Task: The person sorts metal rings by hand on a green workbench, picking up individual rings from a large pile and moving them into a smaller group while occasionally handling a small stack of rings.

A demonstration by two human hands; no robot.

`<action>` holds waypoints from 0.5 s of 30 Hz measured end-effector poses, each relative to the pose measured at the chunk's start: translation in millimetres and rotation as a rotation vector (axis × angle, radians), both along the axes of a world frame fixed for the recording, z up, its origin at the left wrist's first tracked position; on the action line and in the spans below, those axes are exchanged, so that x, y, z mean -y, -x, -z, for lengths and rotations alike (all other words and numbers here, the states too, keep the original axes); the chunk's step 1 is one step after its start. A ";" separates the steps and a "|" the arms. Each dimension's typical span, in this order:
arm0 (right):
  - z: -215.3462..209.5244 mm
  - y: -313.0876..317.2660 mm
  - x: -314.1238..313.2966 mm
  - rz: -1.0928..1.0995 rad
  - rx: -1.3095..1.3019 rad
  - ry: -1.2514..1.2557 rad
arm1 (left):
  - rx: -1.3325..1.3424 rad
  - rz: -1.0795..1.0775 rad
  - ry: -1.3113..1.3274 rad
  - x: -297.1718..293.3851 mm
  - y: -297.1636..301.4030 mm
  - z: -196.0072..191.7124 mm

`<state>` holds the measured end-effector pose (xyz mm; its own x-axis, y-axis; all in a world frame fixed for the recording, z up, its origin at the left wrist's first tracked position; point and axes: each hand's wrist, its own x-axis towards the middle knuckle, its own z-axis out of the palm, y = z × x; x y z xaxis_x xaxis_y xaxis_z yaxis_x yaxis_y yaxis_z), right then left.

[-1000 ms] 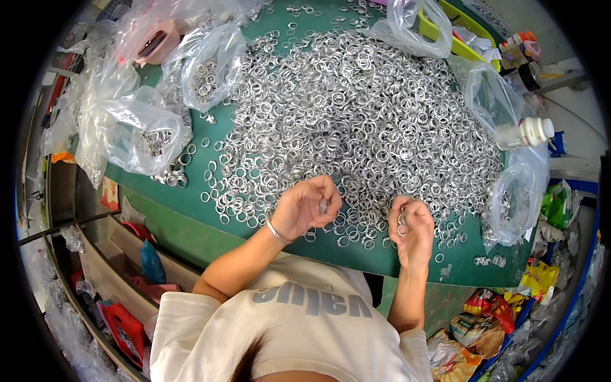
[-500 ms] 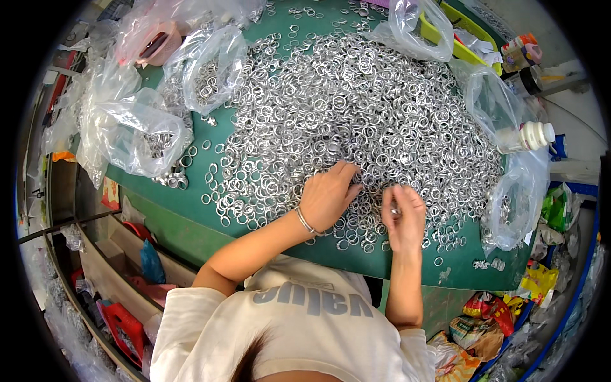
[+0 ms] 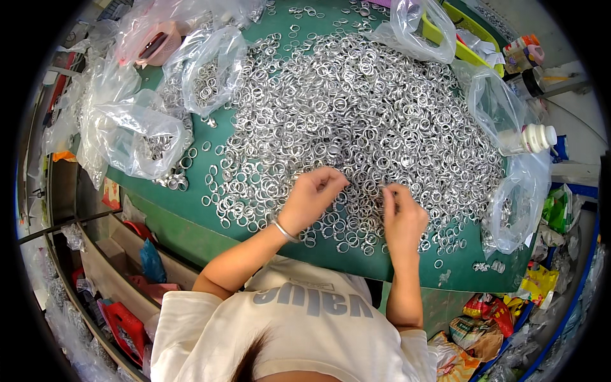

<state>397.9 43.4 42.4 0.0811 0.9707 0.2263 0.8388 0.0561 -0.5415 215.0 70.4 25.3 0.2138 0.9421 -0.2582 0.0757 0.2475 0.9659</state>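
Note:
A broad heap of silver metal rings point(image 3: 356, 108) covers much of the green table point(image 3: 210, 219). Over its near edge, my left hand point(image 3: 312, 198) is closed with thumb and forefinger together; whatever lies between them is too small to make out. A bangle point(image 3: 284, 232) circles that wrist. To its right, my right hand point(image 3: 403, 219) pinches what looks like a single ring point(image 3: 384, 187) at the fingertips, mostly covered by them. Loose rings lie under and between both hands.
Clear plastic bags point(image 3: 143, 137) holding more rings stand at the left. At the right are another bag point(image 3: 514, 207) and a white-capped bottle point(image 3: 534, 138). A yellow-green basket point(image 3: 468, 32) sits far right. Below the table's left edge is an open drawer point(image 3: 118, 267).
My left hand has drawn back slightly toward me and left, its fingers now pinched. My right hand has turned, its fingertips pointing more to the left; a shiny piece showed in it earlier.

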 end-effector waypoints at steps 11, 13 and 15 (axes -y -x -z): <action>4.5 17.9 1.2 -0.076 0.174 0.004 | -0.670 0.202 -0.656 -10.0 -16.0 2.8; 4.7 18.3 -1.0 -0.092 0.100 0.038 | -0.530 0.153 -0.706 -10.9 -11.8 2.5; 0.7 7.4 2.5 -0.103 -0.086 0.091 | -0.261 0.108 -0.467 -10.4 -8.0 -1.3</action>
<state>390.5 40.9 41.7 -0.0049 0.9910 0.1339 0.7812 0.0874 -0.6182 223.0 80.9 26.6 0.3004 0.9456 0.1249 0.3289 -0.2256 0.9170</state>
